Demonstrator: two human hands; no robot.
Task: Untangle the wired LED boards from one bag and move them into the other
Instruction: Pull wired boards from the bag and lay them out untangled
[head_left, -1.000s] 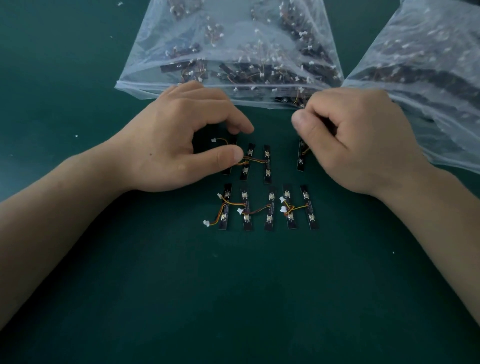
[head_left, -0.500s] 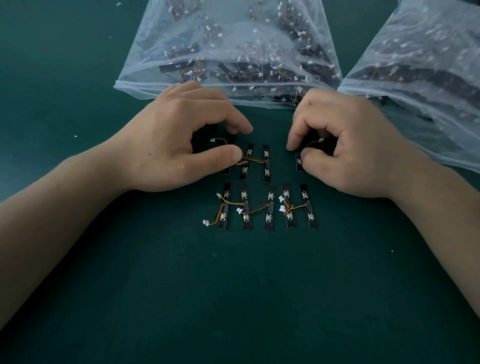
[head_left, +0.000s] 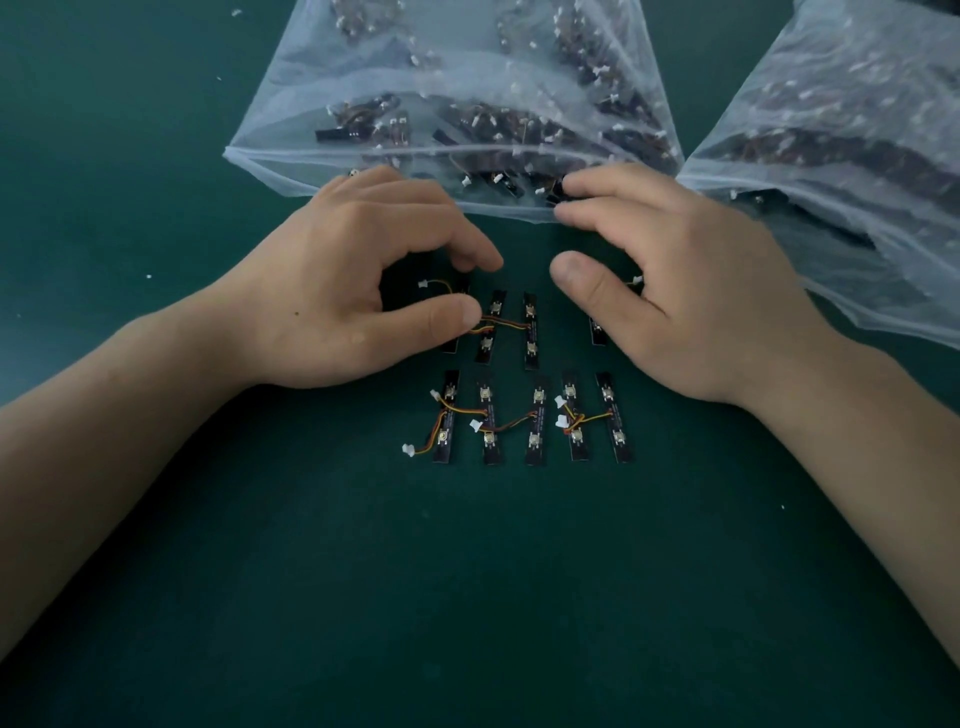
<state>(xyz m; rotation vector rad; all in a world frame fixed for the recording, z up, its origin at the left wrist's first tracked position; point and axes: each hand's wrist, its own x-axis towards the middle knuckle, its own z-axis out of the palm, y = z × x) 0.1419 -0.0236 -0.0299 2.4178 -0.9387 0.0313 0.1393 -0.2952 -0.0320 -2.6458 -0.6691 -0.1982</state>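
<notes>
Green mat (head_left: 467, 597); left hand (head_left: 332, 291) thumb-presses an LED board (head_left: 451, 344); right hand (head_left: 691, 291) loosely spread; print unreadable.

Black LED boards (head_left: 535, 421) dotted with pale square emitters lay on a dark green table (head_left: 467, 597), joined by orange, yellow and red wires (head_left: 506, 423) with white connectors (head_left: 409, 450), while the clear middle bag (head_left: 452, 88) and right bag (head_left: 857, 130) showed a whitish sheen over dark, white-flecked contents.

two plastic bags (head_left: 322, 67) (head_left: 831, 104); two hands (head_left: 332, 291) (head_left: 691, 291); nine led boards (head_left: 538, 410) on the mat (head_left: 208, 571), five near, four far
</notes>
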